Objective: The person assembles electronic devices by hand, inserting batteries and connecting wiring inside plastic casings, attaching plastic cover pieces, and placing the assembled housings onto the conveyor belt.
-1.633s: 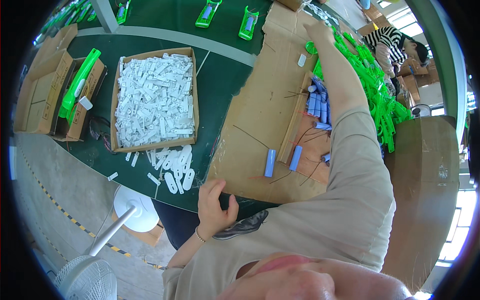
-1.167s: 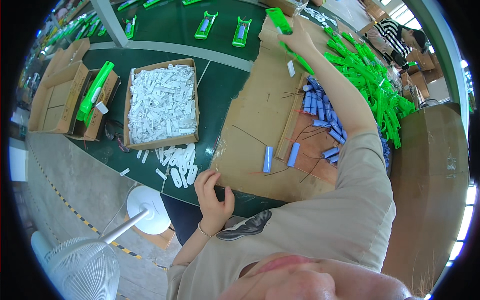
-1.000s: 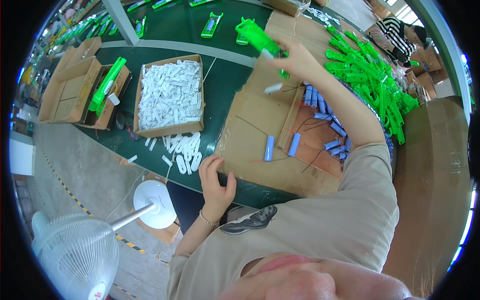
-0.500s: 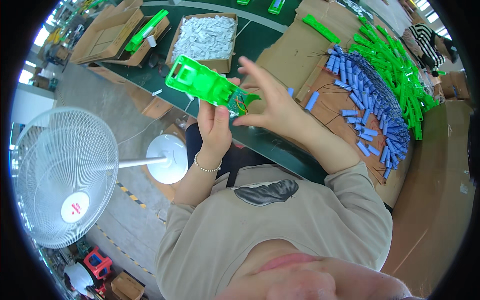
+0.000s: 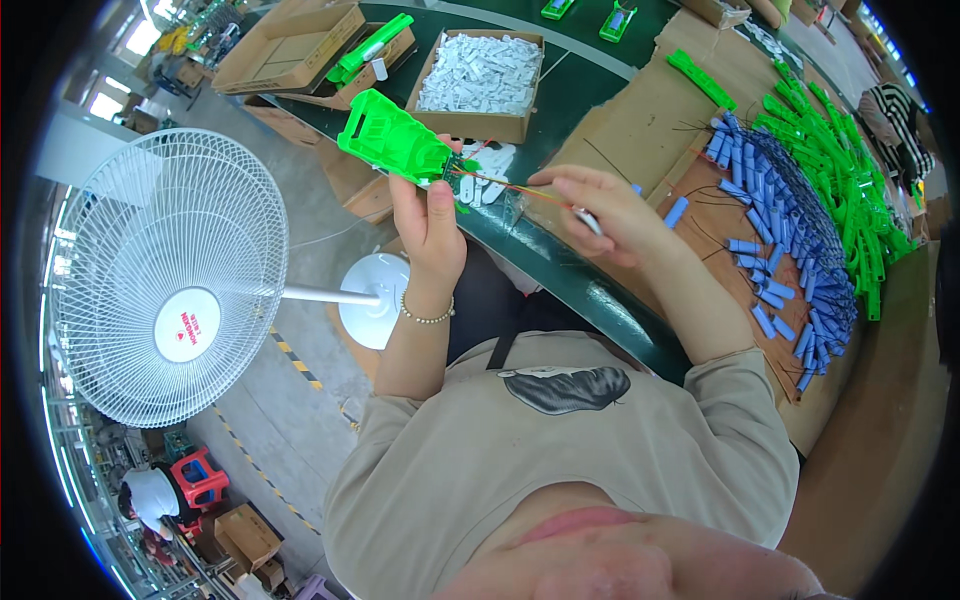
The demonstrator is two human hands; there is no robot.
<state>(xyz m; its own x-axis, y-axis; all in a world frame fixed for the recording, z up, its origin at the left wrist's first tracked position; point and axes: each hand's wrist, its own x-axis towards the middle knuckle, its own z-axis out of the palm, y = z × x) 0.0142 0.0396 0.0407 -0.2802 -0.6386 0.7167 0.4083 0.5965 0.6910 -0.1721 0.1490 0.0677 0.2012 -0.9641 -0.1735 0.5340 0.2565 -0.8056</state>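
My left hand grips a bright green plastic housing in the air near the table's front edge. At the housing's right end sits a small dark green circuit board. Thin red and yellow wires run taut from it to my right hand, whose fingers are pinched on their far ends. A small whitish piece shows below those fingers; I cannot tell its kind. Just behind the board, loose white parts lie on the green table.
A cardboard box of small white parts stands behind the housing. To the right are blue wired cylinders on cardboard and a heap of green housings. A standing fan is at the left, and a person in stripes at far right.
My right hand has moved right, away from the housing, and the wires are now drawn out straight between both hands. The whole view has shifted, so surroundings appear farther right.
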